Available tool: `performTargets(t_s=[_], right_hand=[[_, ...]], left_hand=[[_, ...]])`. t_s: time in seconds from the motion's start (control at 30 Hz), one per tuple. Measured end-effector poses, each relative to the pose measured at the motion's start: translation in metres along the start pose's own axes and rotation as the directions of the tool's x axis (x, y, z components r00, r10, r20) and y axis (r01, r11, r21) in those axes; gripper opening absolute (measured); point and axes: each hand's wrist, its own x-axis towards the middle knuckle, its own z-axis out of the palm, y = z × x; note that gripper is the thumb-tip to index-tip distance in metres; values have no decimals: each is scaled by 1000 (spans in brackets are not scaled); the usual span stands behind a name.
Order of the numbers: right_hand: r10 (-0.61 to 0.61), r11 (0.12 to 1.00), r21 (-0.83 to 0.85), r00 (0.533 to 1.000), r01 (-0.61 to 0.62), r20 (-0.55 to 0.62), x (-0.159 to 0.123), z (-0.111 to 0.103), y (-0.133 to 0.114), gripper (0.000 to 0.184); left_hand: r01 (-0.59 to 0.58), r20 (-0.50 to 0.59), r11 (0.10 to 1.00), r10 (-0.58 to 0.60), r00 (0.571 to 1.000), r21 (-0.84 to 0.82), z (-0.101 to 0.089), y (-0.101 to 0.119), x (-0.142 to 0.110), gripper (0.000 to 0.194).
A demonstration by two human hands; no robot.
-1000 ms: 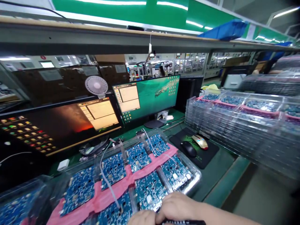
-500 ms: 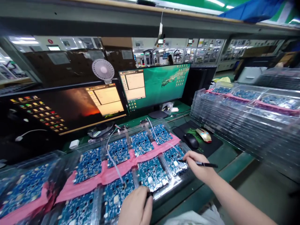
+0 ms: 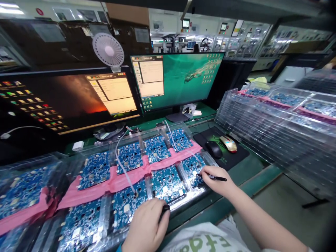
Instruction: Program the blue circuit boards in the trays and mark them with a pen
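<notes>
My right hand (image 3: 219,180) is closed around a black marker pen (image 3: 219,178), its tip end at the blue circuit board (image 3: 193,166) in the front right compartment of a clear plastic tray (image 3: 105,224). At the tray's front edge my left hand (image 3: 147,224) is closed on a small black object (image 3: 165,209), mostly hidden by the fingers. Several more blue boards lie in the tray in two rows, with a strip of pink padding (image 3: 126,181) running between them. One thin white cable (image 3: 122,166) reaches a front board; another cable (image 3: 171,138) runs to the right-hand boards.
Two monitors (image 3: 178,77) (image 3: 68,101) stand behind the tray, with a white fan (image 3: 109,50) above. To the right lie two mice (image 3: 214,149) (image 3: 228,144) on a black pad (image 3: 237,155). Stacked clear trays (image 3: 262,129) rise beyond; another board tray (image 3: 26,189) sits left.
The view has tipped downward. My right fingertips have come closer in over the front right board, and the pen now slants differently. My left hand keeps its hold by the tray edge.
</notes>
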Motion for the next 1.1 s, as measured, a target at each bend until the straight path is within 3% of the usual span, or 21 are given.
performTargets(t_s=[0.17,0.3,0.37,0.47,0.57,0.67,0.73,0.8,0.93,1.1], right_hand=[[-18,1000,-22,997,17,-74,-5,-4,-6,23],[-19,985,163,983,50,-181,-10,-13,-27,19],[6,962,273,991,30,-131,-10,-12,-44,20],[0,915,403,999,-17,43,-5,-4,-73,23],[-170,849,525,972,60,165,0,9,-106,18],[-398,781,589,893,207,213,4,24,-135,22],[-482,770,575,843,276,241,7,36,-151,23],[-505,789,525,824,320,258,10,49,-162,24],[-476,857,375,821,353,315,15,69,-173,17],[-482,868,308,808,388,338,17,75,-175,18]], left_hand=[[1,-2,1000,-1,1000,-15,-1,1,-1,13],[-2,26,999,3,1000,-42,-7,1,-6,13],[-13,52,999,15,999,-46,-13,-1,-12,12],[-17,31,1000,18,999,-14,-21,-4,-25,11],[-9,6,1000,9,1000,23,-27,-9,-42,14],[8,8,1000,-8,1000,3,-28,-12,-57,17],[19,-12,999,-19,1000,-30,-25,-14,-63,17],[23,-45,998,-26,999,-58,-22,-14,-67,15],[8,-116,997,-16,993,-71,-16,-15,-70,13],[17,-128,997,-27,991,-80,-13,-17,-72,14]])
